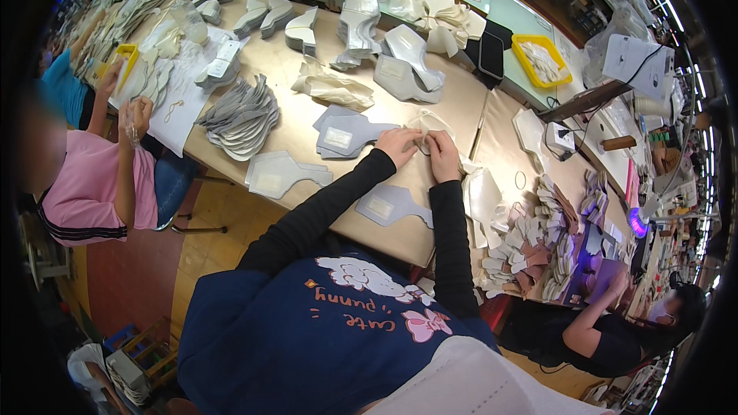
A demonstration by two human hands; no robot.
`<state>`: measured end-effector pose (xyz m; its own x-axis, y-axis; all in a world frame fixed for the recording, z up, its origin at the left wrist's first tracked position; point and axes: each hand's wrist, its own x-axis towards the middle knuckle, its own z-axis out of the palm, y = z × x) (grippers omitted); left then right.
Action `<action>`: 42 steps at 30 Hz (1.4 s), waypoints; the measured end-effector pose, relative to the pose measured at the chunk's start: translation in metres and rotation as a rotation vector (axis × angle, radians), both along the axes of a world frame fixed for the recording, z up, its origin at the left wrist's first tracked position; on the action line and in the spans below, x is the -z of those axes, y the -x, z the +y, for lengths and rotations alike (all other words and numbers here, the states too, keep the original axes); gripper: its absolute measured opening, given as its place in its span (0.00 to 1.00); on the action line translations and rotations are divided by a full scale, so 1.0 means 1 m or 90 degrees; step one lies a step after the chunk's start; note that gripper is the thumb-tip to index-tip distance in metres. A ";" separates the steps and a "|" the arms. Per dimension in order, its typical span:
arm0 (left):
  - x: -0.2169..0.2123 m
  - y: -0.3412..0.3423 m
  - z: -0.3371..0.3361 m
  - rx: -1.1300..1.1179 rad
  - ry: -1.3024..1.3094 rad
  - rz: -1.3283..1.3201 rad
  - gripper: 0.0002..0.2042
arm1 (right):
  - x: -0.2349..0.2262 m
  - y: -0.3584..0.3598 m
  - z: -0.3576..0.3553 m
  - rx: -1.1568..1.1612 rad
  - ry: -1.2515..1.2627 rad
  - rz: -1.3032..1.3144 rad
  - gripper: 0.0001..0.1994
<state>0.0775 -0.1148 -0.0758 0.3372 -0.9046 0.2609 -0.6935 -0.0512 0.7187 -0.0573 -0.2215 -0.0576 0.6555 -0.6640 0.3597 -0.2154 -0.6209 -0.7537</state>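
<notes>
My left hand (399,146) and my right hand (443,157) are close together over the table, fingertips pinching a thin cream piece (430,121). Its exact kind I cannot make out, since my fingers cover its near part. Beside my left hand lies a small stack of grey cut shoe-like pieces (338,137) with a pale rectangular patch on top. A similar grey piece (390,207) rests between my forearms, and another grey piece (280,174) is at the table's near edge. Next to my right hand are loose cream pieces (482,200).
Fanned grey pieces (242,119) and stacked grey pieces (359,27) stand farther back. A yellow tray (565,79) and a dark phone-like slab (491,55) lie at the far right. Co-workers sit left, in a pink shirt (100,180), and right, in dark clothes (584,342).
</notes>
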 end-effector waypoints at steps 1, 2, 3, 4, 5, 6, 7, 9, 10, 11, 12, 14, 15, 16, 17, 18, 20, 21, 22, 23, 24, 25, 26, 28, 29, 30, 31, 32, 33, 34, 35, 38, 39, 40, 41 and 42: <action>0.000 0.000 0.000 0.000 0.000 -0.001 0.17 | 0.000 0.000 0.000 0.001 -0.003 -0.001 0.05; 0.000 0.000 0.000 -0.001 0.001 -0.006 0.17 | -0.001 0.000 0.001 0.002 -0.005 -0.003 0.05; 0.001 0.001 0.001 0.002 0.001 0.000 0.17 | -0.001 0.000 0.001 0.003 -0.011 -0.001 0.05; 0.001 0.001 0.001 0.004 0.001 0.002 0.17 | -0.002 0.000 0.001 0.004 -0.017 0.001 0.05; 0.000 0.001 0.001 0.006 0.003 0.002 0.17 | -0.002 0.001 0.001 0.004 -0.026 0.001 0.05; 0.000 0.000 0.001 0.005 0.012 0.001 0.17 | -0.002 0.001 0.001 0.001 -0.007 0.007 0.05; -0.001 0.000 0.001 0.003 0.021 -0.003 0.17 | -0.003 0.001 0.001 -0.003 0.009 0.010 0.05; -0.005 0.000 0.001 0.008 -0.001 0.013 0.17 | -0.003 0.001 0.002 -0.001 0.003 0.023 0.05; -0.007 0.000 0.001 0.015 -0.032 0.033 0.18 | -0.004 0.001 0.002 0.006 -0.017 0.033 0.05; -0.009 0.001 0.002 0.022 -0.062 0.053 0.18 | -0.004 0.001 0.003 0.016 -0.040 0.043 0.05; -0.011 0.002 0.002 0.003 -0.011 0.009 0.18 | -0.004 0.001 0.003 0.013 -0.031 0.033 0.05; -0.011 0.006 0.003 -0.034 0.095 -0.080 0.18 | -0.004 0.000 0.003 0.016 -0.019 0.012 0.05; -0.011 0.007 0.003 -0.036 0.093 -0.107 0.18 | -0.003 0.001 0.004 0.013 -0.019 0.009 0.05; -0.009 0.007 0.003 -0.039 0.091 -0.132 0.18 | -0.003 0.001 0.004 0.012 -0.021 0.005 0.05; -0.006 0.008 0.003 -0.046 0.104 -0.155 0.18 | -0.003 0.001 0.004 0.009 -0.025 -0.002 0.05; -0.003 0.008 0.002 -0.057 0.093 -0.151 0.18 | -0.003 0.001 0.004 0.012 -0.021 0.000 0.04; 0.003 0.006 0.000 -0.081 0.082 -0.131 0.18 | -0.003 0.001 0.004 0.018 -0.021 -0.004 0.04; 0.005 0.005 0.000 -0.091 0.096 -0.130 0.17 | -0.003 0.001 0.004 0.026 -0.034 -0.018 0.04; 0.007 0.004 0.000 -0.094 0.090 -0.121 0.17 | -0.003 0.001 0.004 0.036 -0.049 -0.033 0.04; 0.007 0.004 0.001 -0.094 0.035 -0.094 0.17 | -0.003 0.002 0.004 0.051 -0.067 -0.047 0.04; 0.007 0.004 0.001 -0.091 0.054 -0.137 0.18 | -0.002 0.002 0.004 0.048 -0.066 -0.054 0.04; 0.006 0.004 0.003 -0.085 0.026 -0.163 0.19 | -0.002 0.002 0.003 0.050 -0.068 -0.061 0.04; 0.004 0.005 0.004 -0.078 -0.003 -0.188 0.20 | -0.001 0.002 0.003 0.050 -0.069 -0.071 0.04; -0.001 0.009 0.007 -0.017 0.027 -0.302 0.23 | 0.001 0.003 0.001 0.058 -0.053 -0.063 0.03; -0.003 0.010 0.008 0.009 0.059 -0.366 0.24 | 0.002 0.003 0.001 0.059 -0.043 -0.067 0.03; -0.004 0.012 0.010 0.022 0.021 -0.344 0.25 | 0.003 0.004 0.000 0.071 -0.060 -0.068 0.03; -0.005 0.013 0.011 0.034 -0.002 -0.330 0.25 | 0.003 0.006 0.001 0.083 -0.076 -0.075 0.02; -0.006 0.013 0.012 0.054 -0.034 -0.314 0.26 | 0.001 0.008 0.003 0.110 -0.099 -0.076 0.02; -0.006 0.012 0.012 0.054 -0.031 -0.310 0.25 | -0.001 0.009 0.004 0.124 -0.101 -0.155 0.02; -0.005 0.011 0.012 0.058 -0.035 -0.303 0.25 | -0.005 0.011 0.006 0.149 -0.106 -0.226 0.02; -0.005 0.011 0.012 0.065 -0.062 -0.291 0.24 | -0.010 0.013 0.009 0.193 -0.129 -0.285 0.02; -0.002 0.010 0.013 0.068 -0.056 -0.266 0.23 | -0.038 0.041 0.022 0.302 -0.138 -0.425 0.06; -0.002 0.010 0.014 0.067 -0.054 -0.266 0.23 | -0.048 0.048 0.027 0.356 -0.143 -0.488 0.07; -0.003 0.010 0.014 0.066 -0.052 -0.267 0.23 | -0.060 0.059 0.033 0.380 -0.149 -0.541 0.06; -0.004 0.010 0.014 0.067 -0.050 -0.269 0.23 | -0.070 0.070 0.040 0.407 -0.148 -0.593 0.06; -0.005 0.009 0.014 0.068 -0.056 -0.267 0.23 | -0.080 0.079 0.046 0.435 -0.133 -0.627 0.06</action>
<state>0.0681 -0.1009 -0.0711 0.1218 -0.9533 0.2762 -0.9287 -0.0113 0.3707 -0.1367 -0.1759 0.0229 -0.3448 -0.8706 0.3510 0.2706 -0.4503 -0.8509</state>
